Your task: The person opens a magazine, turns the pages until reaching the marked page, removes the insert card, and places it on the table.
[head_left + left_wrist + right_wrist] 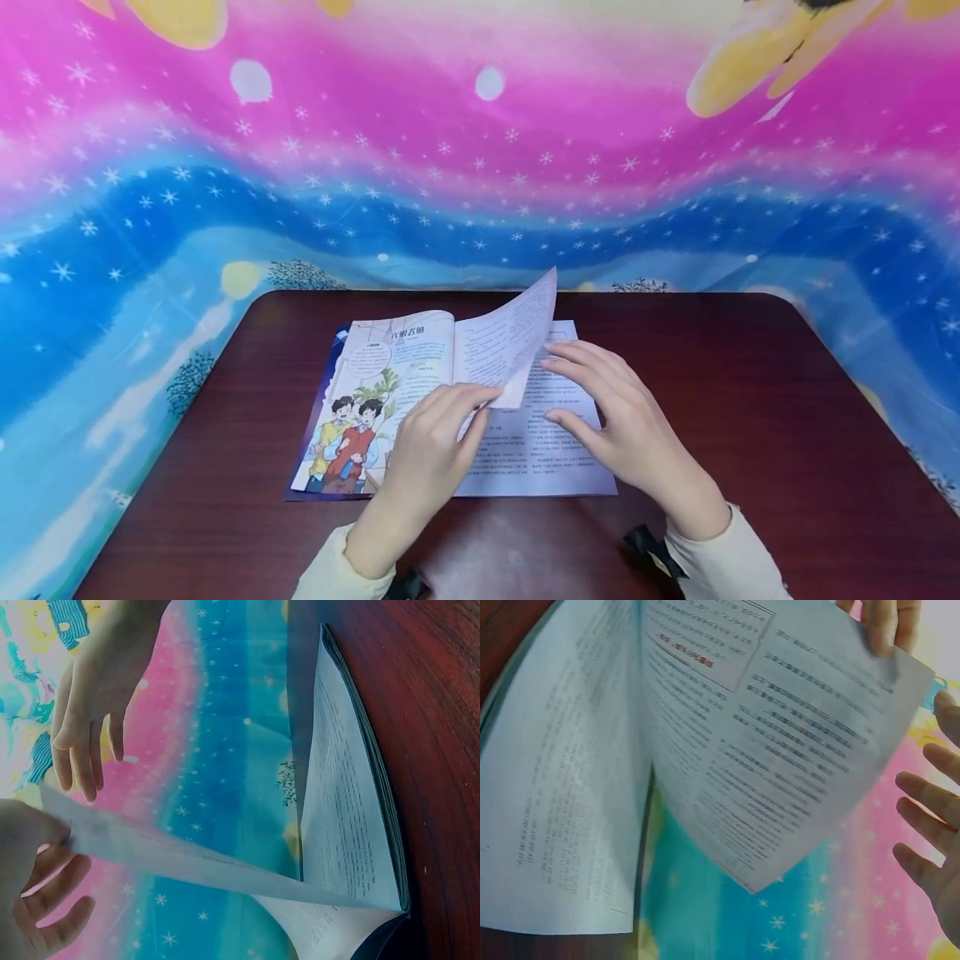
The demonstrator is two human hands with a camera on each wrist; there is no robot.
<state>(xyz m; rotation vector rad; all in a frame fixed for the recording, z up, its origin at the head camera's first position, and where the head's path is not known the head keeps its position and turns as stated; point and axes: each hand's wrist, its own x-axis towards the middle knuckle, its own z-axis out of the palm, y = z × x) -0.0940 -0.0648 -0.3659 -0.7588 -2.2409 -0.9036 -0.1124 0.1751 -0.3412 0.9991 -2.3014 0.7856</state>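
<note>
An open magazine (420, 358) lies on the table, its left page showing a drawing of two figures in yellow and red. One page (510, 333) stands raised from the spine, curving up toward the right. My left hand (438, 433) pinches this page near its lower corner between thumb and fingers; the left wrist view shows the grip at the page's edge. Just right of the raised page, my right hand (618, 408) hovers with fingers spread and slightly bent, over the printed right-hand page (566, 458). In the right wrist view its fingers (930, 796) are apart from the paper.
The dark reddish wooden table (750, 400) extends around the magazine on all sides. Behind it hangs a cloth (420, 150) in pink and blue with white stars. Black bows (654, 550) are on the cream sleeves (723, 562).
</note>
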